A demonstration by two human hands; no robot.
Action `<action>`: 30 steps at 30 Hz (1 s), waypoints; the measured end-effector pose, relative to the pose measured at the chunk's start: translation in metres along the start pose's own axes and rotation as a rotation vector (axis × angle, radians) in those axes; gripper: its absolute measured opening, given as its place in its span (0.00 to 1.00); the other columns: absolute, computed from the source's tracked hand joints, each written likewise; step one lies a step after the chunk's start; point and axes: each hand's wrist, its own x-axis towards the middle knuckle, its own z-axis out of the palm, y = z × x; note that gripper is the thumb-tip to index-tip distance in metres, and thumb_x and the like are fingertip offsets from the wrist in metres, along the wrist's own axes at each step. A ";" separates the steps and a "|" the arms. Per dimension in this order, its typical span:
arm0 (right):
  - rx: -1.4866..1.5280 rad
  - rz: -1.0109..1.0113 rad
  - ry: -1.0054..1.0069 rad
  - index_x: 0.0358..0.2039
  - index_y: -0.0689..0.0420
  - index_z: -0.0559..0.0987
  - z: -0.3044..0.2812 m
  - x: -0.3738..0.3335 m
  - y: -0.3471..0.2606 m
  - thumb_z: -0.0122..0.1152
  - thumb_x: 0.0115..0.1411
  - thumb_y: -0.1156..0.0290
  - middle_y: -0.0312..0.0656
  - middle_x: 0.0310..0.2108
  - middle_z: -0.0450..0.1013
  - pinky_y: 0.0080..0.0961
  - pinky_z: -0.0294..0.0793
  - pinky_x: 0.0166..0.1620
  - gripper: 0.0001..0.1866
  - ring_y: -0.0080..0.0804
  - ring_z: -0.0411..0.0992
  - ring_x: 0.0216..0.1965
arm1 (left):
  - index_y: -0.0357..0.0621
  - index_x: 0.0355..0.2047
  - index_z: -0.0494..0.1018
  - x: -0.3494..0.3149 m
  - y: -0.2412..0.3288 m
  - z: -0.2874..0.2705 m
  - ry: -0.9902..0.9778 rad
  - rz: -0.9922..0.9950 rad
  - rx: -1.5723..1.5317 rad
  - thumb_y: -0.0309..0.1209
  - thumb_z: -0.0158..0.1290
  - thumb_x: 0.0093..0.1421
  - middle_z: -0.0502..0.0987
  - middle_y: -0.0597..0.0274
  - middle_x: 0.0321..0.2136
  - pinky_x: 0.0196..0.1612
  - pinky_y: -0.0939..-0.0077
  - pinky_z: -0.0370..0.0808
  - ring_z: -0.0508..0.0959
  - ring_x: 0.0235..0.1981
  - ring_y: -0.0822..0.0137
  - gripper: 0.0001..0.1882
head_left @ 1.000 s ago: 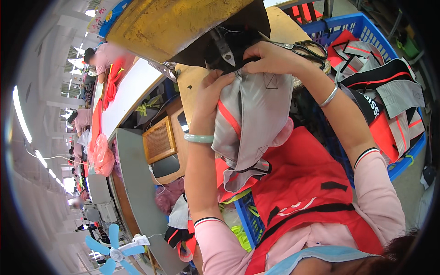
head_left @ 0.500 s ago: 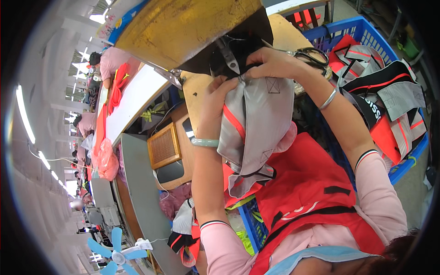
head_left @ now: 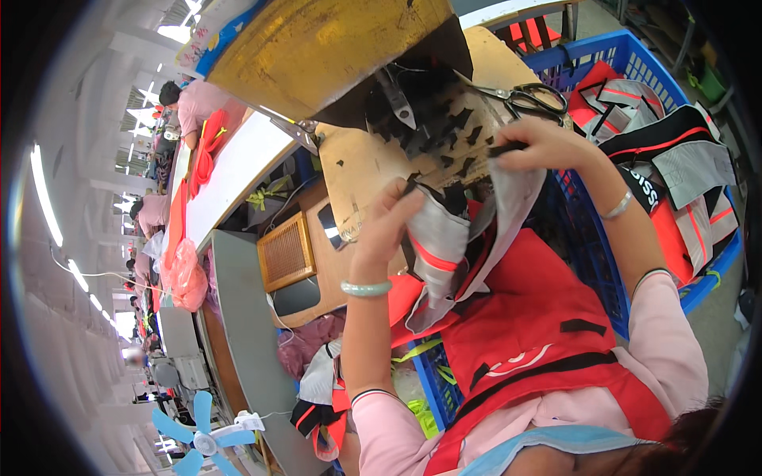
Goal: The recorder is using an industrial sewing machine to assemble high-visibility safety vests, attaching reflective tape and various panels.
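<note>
A grey fabric piece (head_left: 437, 232) with an orange-red stripe and black edging hangs between my hands, its two sides spread apart. My left hand (head_left: 386, 218) pinches one upper edge beside the black trim. My right hand (head_left: 544, 147) grips the other edge, where a short black strip sticks out from the fingers. Just beyond, a pointed metal arm (head_left: 397, 99) reaches down from under a worn yellow machine cover (head_left: 333, 51). Black scraps (head_left: 444, 143) are strewn on the wooden tabletop (head_left: 357, 163) below it. The fabric's lower folds lie against my red apron (head_left: 540, 309).
Black-handled scissors (head_left: 532, 99) lie beyond my right hand. A blue crate (head_left: 627, 51) heaped with grey, black and orange fabric pieces (head_left: 694, 170) stands at right. Left are a phone (head_left: 330, 226), a wooden framed panel (head_left: 286, 252) and a blue fan (head_left: 204, 443). Other people sit farther left.
Both hands have come back from the metal arm with the fabric and moved apart, spreading it. The black scraps and the scissors now show more fully.
</note>
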 end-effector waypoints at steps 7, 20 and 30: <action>-0.403 -0.476 0.317 0.34 0.57 0.78 0.051 -0.085 -0.061 0.59 0.52 0.70 0.43 0.37 0.75 0.33 0.71 0.44 0.09 0.39 0.73 0.40 | 0.45 0.25 0.66 -0.006 -0.009 0.040 -0.123 -0.026 0.367 0.34 0.57 0.59 0.65 0.76 0.21 0.24 0.84 0.60 0.63 0.24 0.83 0.12; -0.972 -0.162 -0.313 0.24 0.57 0.80 0.094 -0.087 -0.023 0.56 0.49 0.71 0.43 0.27 0.76 0.34 0.73 0.28 0.06 0.38 0.77 0.29 | 0.34 0.29 0.73 0.008 -0.069 0.129 -0.093 0.143 0.141 0.36 0.50 0.63 0.75 0.65 0.22 0.32 0.80 0.71 0.73 0.27 0.78 0.15; -0.040 -0.018 -0.073 0.25 0.61 0.79 0.060 -0.105 -0.017 0.62 0.51 0.66 0.45 0.24 0.75 0.32 0.70 0.32 0.10 0.39 0.73 0.26 | 0.37 0.51 0.65 -0.051 -0.159 0.112 0.008 0.340 0.536 0.24 0.58 0.53 0.71 0.46 0.46 0.51 0.66 0.69 0.72 0.50 0.50 0.24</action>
